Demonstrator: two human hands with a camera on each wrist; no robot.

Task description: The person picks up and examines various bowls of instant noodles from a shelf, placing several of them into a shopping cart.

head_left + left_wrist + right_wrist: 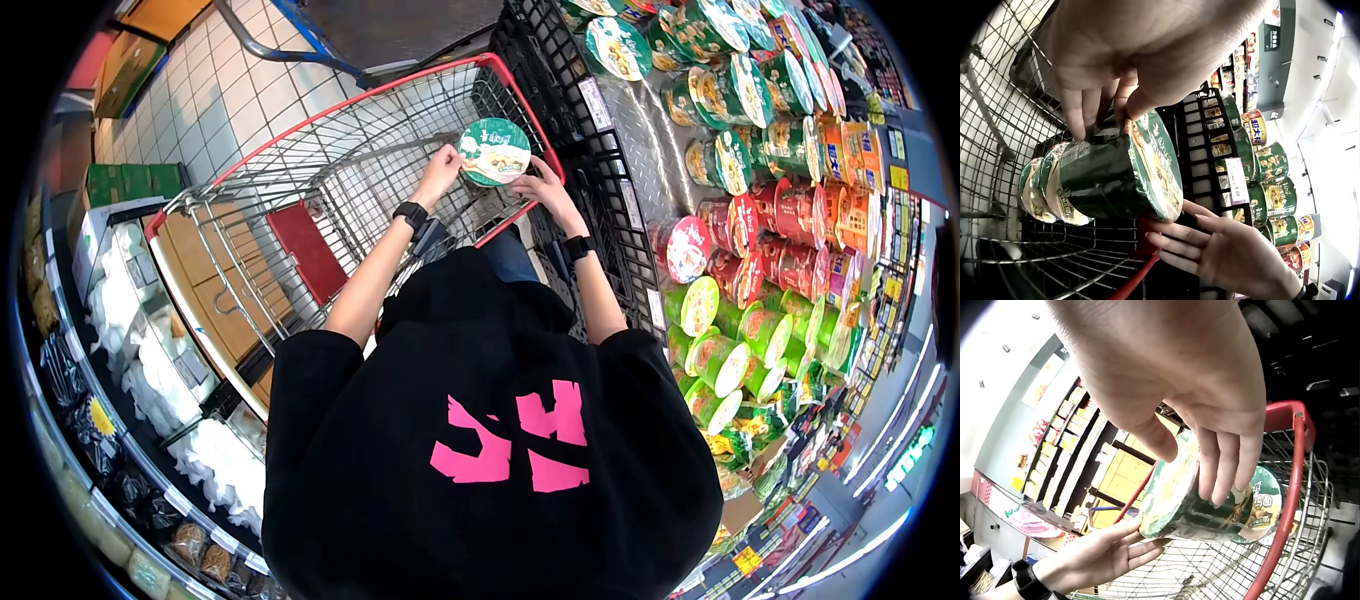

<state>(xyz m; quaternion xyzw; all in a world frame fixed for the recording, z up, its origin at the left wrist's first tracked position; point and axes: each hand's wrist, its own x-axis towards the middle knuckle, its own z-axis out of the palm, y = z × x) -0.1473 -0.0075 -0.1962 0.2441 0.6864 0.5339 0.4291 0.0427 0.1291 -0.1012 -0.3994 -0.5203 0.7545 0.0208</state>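
Observation:
A green instant noodle cup [495, 152] with a picture on its lid is held over the shopping cart between both hands. My left hand [440, 177] pinches its rim, with the thumb at the lid and fingers along the side. On the opposite side, my right hand [548, 192] holds the cup with the thumb by the lid edge and long fingers [1229, 465] against the wall. Behind this cup in the left wrist view, more green noodle cups [1054, 187] line up close to its base. A black band circles each wrist.
The wire cart [370, 130] has a red rim [400, 72]. Black crates [600, 160] border it on the right, beside shelves with green, red and lime noodle cups [740, 250]. Low display cases [150, 330] with bagged goods stand on the left. Tiled floor [215, 80] lies beyond.

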